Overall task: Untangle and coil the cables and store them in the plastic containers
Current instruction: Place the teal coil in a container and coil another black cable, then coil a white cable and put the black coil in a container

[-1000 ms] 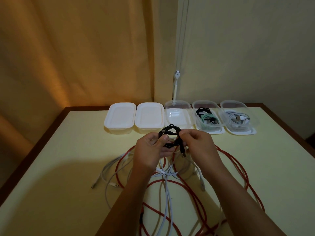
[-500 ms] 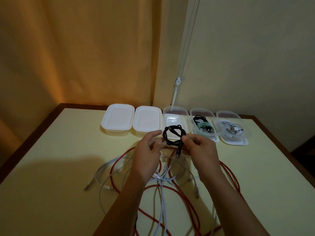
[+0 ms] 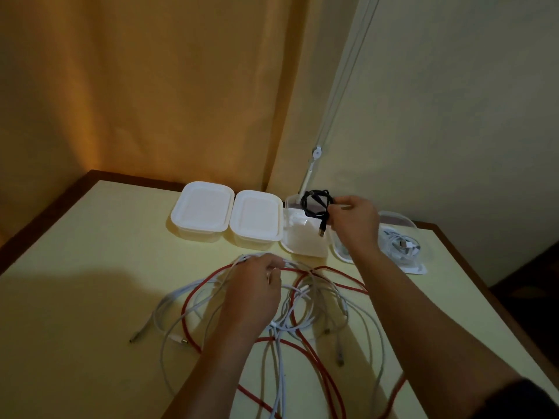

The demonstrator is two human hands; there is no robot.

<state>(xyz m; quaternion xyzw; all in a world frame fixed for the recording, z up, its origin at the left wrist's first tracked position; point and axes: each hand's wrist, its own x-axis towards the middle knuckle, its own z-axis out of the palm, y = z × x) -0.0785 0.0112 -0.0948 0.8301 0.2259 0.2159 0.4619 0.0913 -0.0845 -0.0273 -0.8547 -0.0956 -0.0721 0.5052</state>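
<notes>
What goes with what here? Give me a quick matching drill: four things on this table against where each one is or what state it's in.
Things:
1. black cable
2. red cable
3. right hand
4. left hand

States:
A. spread loose on the table, tangled with the white cables
B. coiled, held over the open container
C. down on the tangled pile
D. raised by the containers, pinching a coil

Pairs: 1-B, 2-A, 3-D, 4-C

No writing to read here.
From where I stand, nothing carries a legible label, brand, number or sign.
</notes>
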